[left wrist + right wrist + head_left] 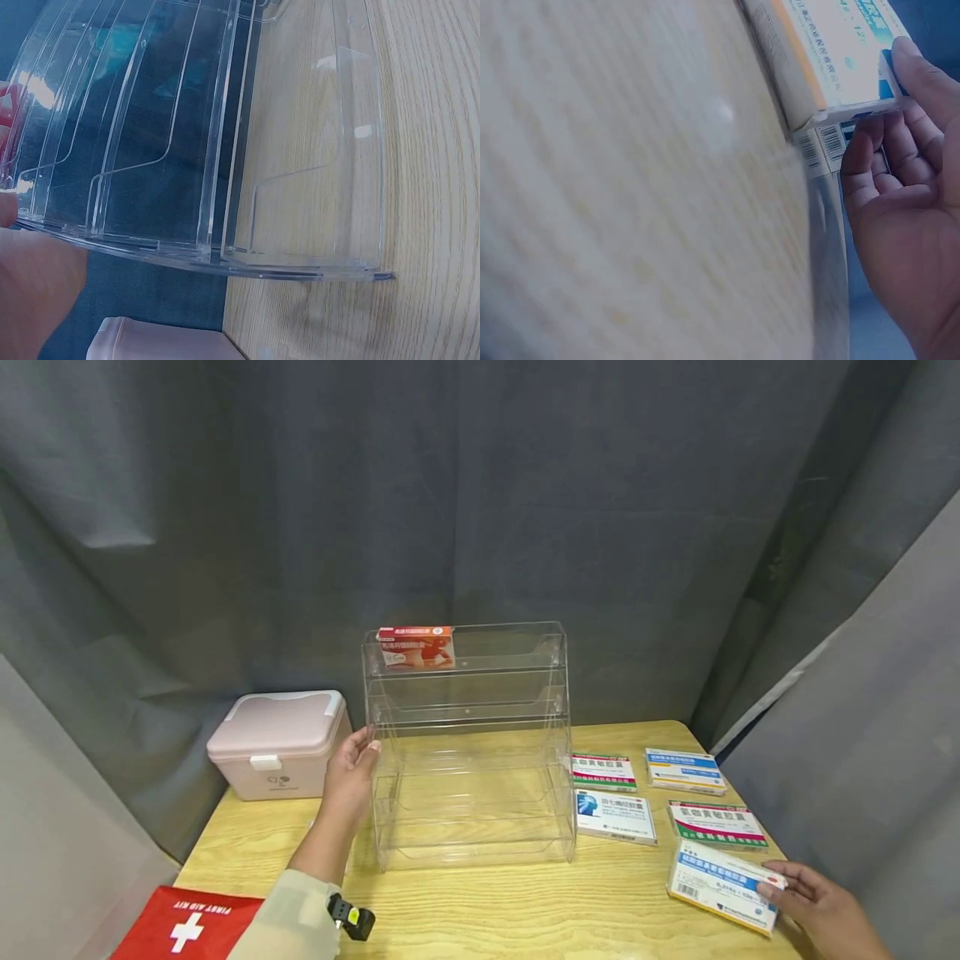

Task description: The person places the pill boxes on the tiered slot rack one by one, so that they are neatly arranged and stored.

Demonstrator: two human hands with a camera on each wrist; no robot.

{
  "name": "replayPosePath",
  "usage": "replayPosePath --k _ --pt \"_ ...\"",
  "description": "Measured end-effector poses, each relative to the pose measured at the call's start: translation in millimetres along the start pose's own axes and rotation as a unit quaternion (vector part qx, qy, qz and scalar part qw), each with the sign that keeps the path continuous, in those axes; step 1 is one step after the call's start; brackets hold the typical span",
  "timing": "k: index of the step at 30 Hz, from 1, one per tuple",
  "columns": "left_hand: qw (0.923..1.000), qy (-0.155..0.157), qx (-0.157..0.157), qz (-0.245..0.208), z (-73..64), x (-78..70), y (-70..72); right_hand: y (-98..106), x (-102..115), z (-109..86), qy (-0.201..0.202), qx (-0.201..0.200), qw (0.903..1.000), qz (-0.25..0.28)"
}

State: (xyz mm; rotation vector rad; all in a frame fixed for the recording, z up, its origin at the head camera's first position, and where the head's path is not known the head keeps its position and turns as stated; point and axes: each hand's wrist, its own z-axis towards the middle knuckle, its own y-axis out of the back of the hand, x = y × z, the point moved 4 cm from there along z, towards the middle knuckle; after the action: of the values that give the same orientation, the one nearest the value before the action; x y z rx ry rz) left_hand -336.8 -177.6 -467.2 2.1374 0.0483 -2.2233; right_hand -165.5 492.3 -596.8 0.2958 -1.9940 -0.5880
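Observation:
A clear plastic tiered rack (474,857) stands upright on the wooden table. My left hand (349,781) grips its left side edge; the left wrist view shows only part of that hand (36,289) beside the clear side panel. A red-and-orange medicine box (417,648) sits in the rack's top tier, at the left end. At the table's right edge my right hand (816,903) pinches the end of a white, blue and yellow medicine box (722,887). In the right wrist view the thumb lies on the box's printed face (840,52), with the other fingers curled beneath.
Right of the rack lie two green-and-red medicine boxes (602,773) (717,824), a white box with a blue picture (617,817) and another blue-and-white box (685,771). A pink lidded case (276,743) stands left, a red first aid pouch (191,922) front left. Grey curtains (465,493) hang behind.

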Motion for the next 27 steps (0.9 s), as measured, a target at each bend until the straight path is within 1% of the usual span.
replayPosePath --k 4,5,7,8,9,10,11,12,14,15,17,20,23,25,27 --pt "1.0 0.003 0.0 -0.001 0.1 1.2 -0.8 4.8 7.9 -1.8 0.01 -0.009 0.9996 -0.027" --pt "1.0 0.004 0.0 -0.001 0.1 1.2 -1.0 6.0 11.7 -2.9 0.025 -0.013 0.9987 -0.042" --pt "1.0 0.001 0.003 -0.004 0.2 1.1 -1.4 6.5 22.3 -6.8 0.067 -0.025 0.9959 -0.056" --pt "1.0 0.002 0.003 -0.003 0.1 1.2 -1.4 5.3 29.1 -8.2 0.1 -0.029 0.9943 -0.024" --pt "1.0 0.003 0.002 -0.001 0.1 1.3 -1.4 2.6 37.4 -8.9 0.14 -0.028 0.9895 0.025" --pt "1.0 0.003 0.001 0.0 0.4 1.5 -1.1 -0.7 47.3 -9.4 0.182 -0.02 0.9796 0.083" --pt "1.0 0.002 0.0 0.001 0.5 1.4 -0.9 -4.7 58.5 -9.7 0.227 -0.004 0.9627 0.148" --pt "1.0 0.001 0.001 0.0 0.5 1.2 -0.6 -9.1 71.7 -9.7 0.263 0.019 0.9399 0.217" --pt "1.0 0.003 -0.002 0.001 0.3 1.4 -0.1 -17.3 101.2 -7.8 0.317 0.074 0.888 0.324" --pt "1.0 0.003 -0.001 0.001 0.4 1.5 0.0 -20.1 117.8 -7.3 0.332 0.089 0.8749 0.341" --pt "1.0 0.004 0.001 0.0 -0.4 0.5 -0.2 -24.4 151.8 -7.6 0.351 0.101 0.8629 0.349" --pt "1.0 0.002 0.0 -0.001 -0.6 -0.2 -0.4 -30.8 204.0 -8.6 0.364 0.098 0.8567 0.352" --pt "0.9999 -0.003 0.0 -0.01 -0.3 -0.9 -1.3 -38.4 254.1 -9.0 0.371 0.092 0.845 0.374" --pt "0.9999 -0.005 0.002 -0.016 0.7 -1.2 -1.2 -44.0 285.7 -9.0 0.375 0.085 0.8398 0.383" --pt "0.9998 -0.003 0.004 -0.017 1.6 -1.3 -0.1 -50.6 315.1 -8.7 0.382 0.075 0.8401 0.378"
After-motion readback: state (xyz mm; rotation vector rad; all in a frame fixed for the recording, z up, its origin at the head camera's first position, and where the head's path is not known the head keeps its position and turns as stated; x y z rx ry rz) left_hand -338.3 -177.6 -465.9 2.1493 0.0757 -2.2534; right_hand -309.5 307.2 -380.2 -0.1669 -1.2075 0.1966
